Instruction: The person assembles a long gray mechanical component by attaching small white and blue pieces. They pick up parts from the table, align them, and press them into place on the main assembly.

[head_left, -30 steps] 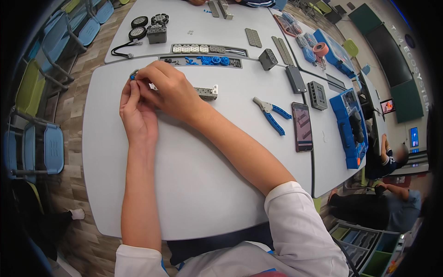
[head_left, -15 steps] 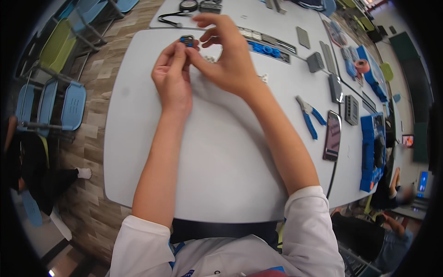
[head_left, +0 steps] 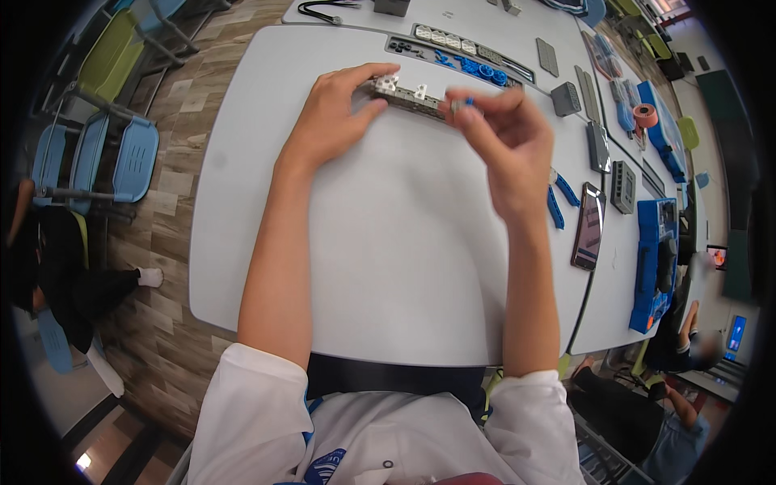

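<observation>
Near the far side of the white table, my left hand [head_left: 323,121] closes its thumb and fingers around the left end of a grey perforated beam [head_left: 412,103]. Small white angled brackets [head_left: 422,91] stand up from the beam's top. My right hand [head_left: 517,137], somewhat smeared by motion, pinches a small part with blue on it [head_left: 463,104] at the beam's right end. The fingers partly cover that part, so its exact kind is hidden, and I cannot tell whether it touches the beam.
Beyond the beam lies a sorting tray [head_left: 420,55] with blue wheels [head_left: 485,73] and small dark pieces. To the right are blue-handled pliers [head_left: 556,206], a phone [head_left: 589,226], grey blocks [head_left: 567,99], pink tape [head_left: 645,115] and a blue case [head_left: 653,267]. Chairs [head_left: 133,160] stand at left.
My hands have moved apart from each other. The small blue part, earlier at my left fingertips, seems now in my right hand, farther right. My left hand now holds the beam.
</observation>
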`<state>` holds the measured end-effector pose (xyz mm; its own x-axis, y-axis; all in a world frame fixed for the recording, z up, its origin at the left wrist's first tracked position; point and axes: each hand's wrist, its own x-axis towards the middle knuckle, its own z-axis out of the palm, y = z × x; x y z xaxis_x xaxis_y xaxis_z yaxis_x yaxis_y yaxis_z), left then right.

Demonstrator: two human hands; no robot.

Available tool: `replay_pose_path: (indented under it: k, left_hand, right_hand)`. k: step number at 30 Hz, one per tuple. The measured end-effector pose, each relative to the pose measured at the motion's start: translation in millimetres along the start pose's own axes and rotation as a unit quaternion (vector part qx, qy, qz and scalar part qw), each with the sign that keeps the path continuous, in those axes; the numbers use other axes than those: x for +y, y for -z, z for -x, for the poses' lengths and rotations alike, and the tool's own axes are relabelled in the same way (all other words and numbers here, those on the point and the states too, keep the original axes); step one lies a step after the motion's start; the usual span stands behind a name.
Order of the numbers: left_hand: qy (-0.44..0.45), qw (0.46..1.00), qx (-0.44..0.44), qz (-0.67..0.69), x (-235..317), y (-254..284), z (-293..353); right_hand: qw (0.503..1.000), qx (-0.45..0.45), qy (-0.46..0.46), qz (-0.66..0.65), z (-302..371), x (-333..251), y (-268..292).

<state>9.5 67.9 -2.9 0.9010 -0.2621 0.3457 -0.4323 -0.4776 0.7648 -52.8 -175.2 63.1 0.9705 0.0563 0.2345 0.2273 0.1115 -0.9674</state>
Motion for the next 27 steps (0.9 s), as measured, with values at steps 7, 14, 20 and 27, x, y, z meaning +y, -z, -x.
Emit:
replay_pose_path:
  k: [7, 14, 20, 27]
  left_hand:
    - [0.079, 0.935, 0.018, 0.345, 24, -14, 6]
    - [0.089, 0.860, 0.025, 0.501, 63, -46, 12]
    - [0.074, 0.846, 0.021, 0.528, 74, -55, 12]
    - [0.017, 0.876, -0.007, 0.483, 70, -54, 14]
  right_hand:
    - [0.984, 0.067, -0.116, -0.117, 44, 37, 4]
    - [0.973, 0.102, -0.099, -0.183, 35, 39, 18]
    - [0.965, 0.124, -0.109, -0.206, 32, 42, 26]
    - [0.971, 0.104, -0.124, -0.175, 34, 40, 26]
